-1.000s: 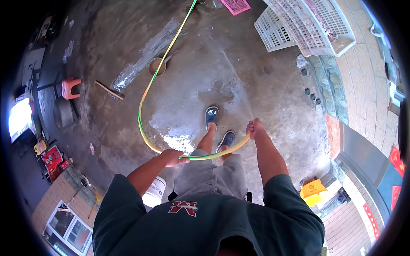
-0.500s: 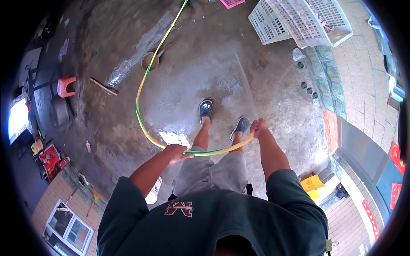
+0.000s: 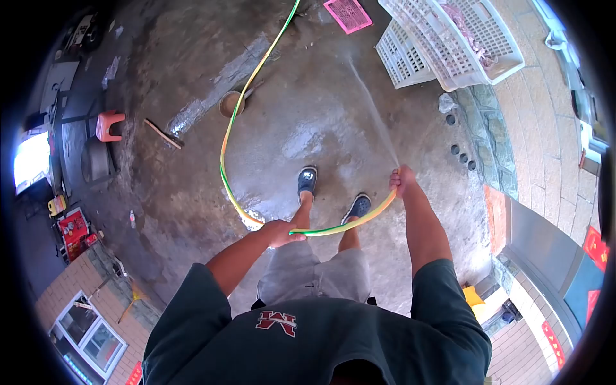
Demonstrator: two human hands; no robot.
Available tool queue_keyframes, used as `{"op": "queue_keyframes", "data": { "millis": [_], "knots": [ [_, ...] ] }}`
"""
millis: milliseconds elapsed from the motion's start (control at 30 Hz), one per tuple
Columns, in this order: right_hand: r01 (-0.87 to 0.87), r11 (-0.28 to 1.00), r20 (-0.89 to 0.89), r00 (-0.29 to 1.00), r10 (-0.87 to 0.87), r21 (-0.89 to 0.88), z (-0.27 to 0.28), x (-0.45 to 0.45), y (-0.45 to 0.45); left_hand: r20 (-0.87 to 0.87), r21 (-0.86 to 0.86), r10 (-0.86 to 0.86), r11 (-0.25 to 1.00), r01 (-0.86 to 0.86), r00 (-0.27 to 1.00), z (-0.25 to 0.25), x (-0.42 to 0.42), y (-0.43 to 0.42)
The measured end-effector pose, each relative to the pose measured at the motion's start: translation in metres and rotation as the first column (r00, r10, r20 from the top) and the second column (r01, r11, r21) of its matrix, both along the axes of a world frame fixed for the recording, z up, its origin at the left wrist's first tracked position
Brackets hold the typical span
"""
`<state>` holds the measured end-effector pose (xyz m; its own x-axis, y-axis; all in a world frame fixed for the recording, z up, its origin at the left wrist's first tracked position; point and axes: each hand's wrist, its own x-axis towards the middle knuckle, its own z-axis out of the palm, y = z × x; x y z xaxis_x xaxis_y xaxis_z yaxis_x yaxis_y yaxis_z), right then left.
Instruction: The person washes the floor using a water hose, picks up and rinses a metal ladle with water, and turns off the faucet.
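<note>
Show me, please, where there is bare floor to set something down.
Bare, wet-looking floor lies between the stick, the bottle and the hose; another patch, between the water jet and the dark round spots. It is crowded around the white baskets and pink tray, and near the red stool.

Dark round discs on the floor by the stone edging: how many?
4. The first disc is just below the crumpled plastic; the second disc, third disc and fourth disc form a slanting row lower in view.
</note>
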<state>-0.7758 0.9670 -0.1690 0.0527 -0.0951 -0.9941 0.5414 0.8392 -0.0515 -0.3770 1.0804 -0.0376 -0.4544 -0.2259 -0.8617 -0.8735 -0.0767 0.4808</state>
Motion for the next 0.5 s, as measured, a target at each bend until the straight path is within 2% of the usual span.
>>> {"op": "queue_keyframes", "data": {
  "millis": [67,267,367,500],
  "knots": [
    [-0.080,0.996,-0.035,0.996,0.078,-0.037,0.004,0.012,-0.014,-0.002,-0.021,0.019,1.000,-0.019,1.000,-0.004,0.004,0.003],
    [-0.110,0.990,0.054,0.992,0.115,-0.088,0.004,0.058,-0.047,0.039,-0.051,0.073,0.996,-0.071,0.997,0.009,0.029,-0.004],
    [-0.082,0.994,0.043,0.995,0.085,-0.072,0.001,0.074,-0.051,0.066,-0.062,0.084,0.995,-0.080,0.994,0.002,0.045,-0.001],
    [-0.148,0.985,0.057,0.987,0.153,-0.084,0.000,0.087,-0.051,0.061,-0.040,0.077,0.996,-0.074,0.995,0.000,0.061,0.001]
  ]
}}
